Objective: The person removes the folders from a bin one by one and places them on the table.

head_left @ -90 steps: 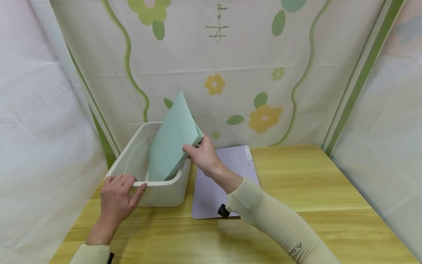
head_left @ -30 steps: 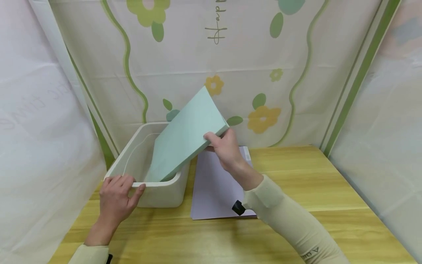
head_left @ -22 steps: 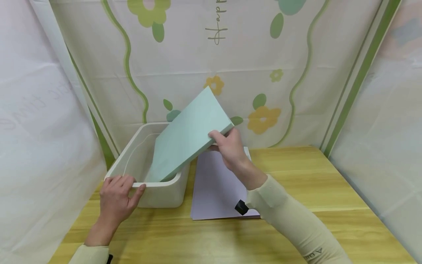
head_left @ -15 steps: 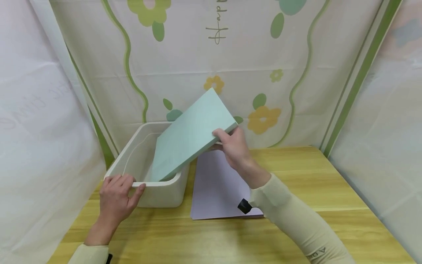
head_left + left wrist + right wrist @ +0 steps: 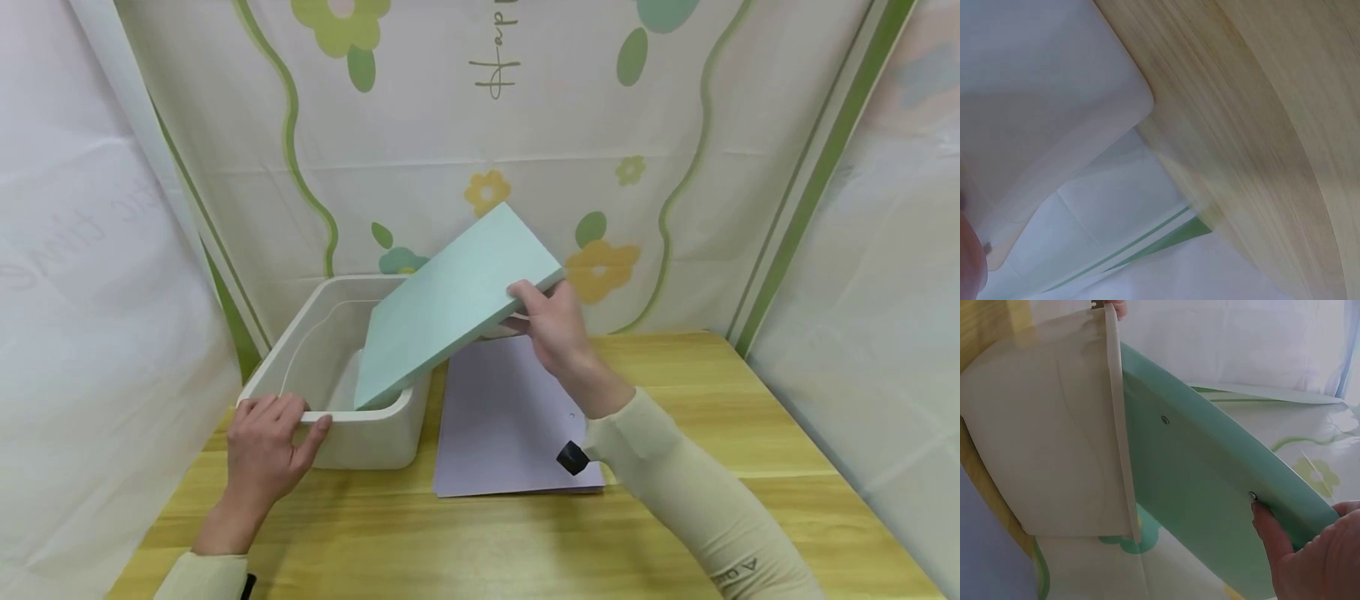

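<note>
A mint-green binder (image 5: 450,300) slants up out of a white plastic bin (image 5: 375,442), its lower corner still inside the rim. My right hand (image 5: 558,329) grips the binder's right end, thumb on top and fingers underneath. In the right wrist view the underside of the binder (image 5: 1191,469) shows two metal rivets, and a fingertip lies close to one. My left hand (image 5: 266,454) grips the bin's near rim, fingers over the edge and thumb along the outside. Only a fingertip (image 5: 969,262) of it shows in the left wrist view, beside the bin wall (image 5: 1054,81).
A lilac folder (image 5: 502,425) lies flat on the wooden table (image 5: 712,433), right of the bin. White flowered cloth (image 5: 570,108) hangs close behind the table, with more cloth at both sides.
The binder has come up and to the right in my right hand, and tilted flatter, with less of it inside the bin. My left hand has stayed on the rim.
</note>
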A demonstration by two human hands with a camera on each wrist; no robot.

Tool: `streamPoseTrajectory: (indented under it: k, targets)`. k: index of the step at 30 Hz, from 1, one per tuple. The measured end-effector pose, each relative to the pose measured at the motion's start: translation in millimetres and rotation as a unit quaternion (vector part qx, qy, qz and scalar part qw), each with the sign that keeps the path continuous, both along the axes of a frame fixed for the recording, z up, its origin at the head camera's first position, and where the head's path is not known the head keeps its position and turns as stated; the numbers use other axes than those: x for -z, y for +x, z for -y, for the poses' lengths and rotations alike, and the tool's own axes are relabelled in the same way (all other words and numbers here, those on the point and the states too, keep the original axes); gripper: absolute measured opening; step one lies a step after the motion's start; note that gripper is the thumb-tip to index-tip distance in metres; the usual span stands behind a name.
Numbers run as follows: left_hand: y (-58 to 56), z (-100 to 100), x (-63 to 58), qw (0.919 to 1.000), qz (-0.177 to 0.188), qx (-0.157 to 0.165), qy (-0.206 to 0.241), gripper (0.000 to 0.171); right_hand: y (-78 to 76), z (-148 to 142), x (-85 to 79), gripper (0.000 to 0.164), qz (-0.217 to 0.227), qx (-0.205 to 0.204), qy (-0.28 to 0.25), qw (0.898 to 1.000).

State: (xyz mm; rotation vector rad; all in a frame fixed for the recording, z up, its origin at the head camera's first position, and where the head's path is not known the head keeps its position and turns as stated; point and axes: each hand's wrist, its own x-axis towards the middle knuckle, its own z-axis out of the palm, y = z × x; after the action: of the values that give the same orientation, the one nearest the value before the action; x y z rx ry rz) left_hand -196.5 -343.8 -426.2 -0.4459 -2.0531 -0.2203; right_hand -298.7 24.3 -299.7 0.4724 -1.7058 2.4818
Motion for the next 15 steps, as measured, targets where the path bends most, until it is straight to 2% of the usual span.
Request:
streamPoseTrajectory:
  k: [15]
  targets:
    - [-0.4, 0, 1.2, 1.0, 0.005, -0.002, 0.001, 0.062, -12.9, -28, -2.6, 0.042, 0.01, 0.038, -0.005, 0.999]
